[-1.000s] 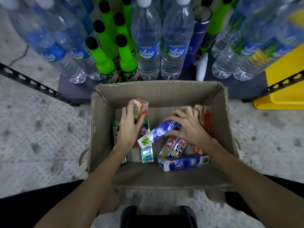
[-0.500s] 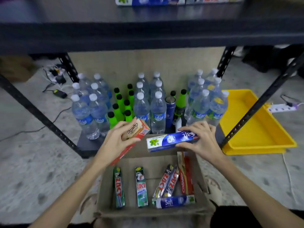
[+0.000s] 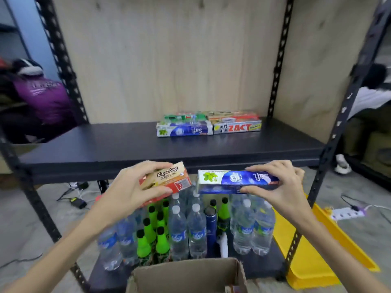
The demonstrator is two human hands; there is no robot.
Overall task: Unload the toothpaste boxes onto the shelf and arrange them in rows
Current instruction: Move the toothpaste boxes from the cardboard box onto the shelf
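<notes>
A dark shelf backed by plywood carries four toothpaste boxes in two rows. Just before its front edge, the left hand grips an orange Kayu Sugi box; the right hand pinches a blue Safi box between thumb and fingers.

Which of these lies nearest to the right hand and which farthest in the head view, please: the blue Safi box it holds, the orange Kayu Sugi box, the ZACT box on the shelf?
1. Blue Safi box: gripped in the right hand itself.
2. Orange Kayu Sugi box: beside it, held in the left hand.
3. ZACT box: beyond, lying on the black shelf in the front row.
</notes>
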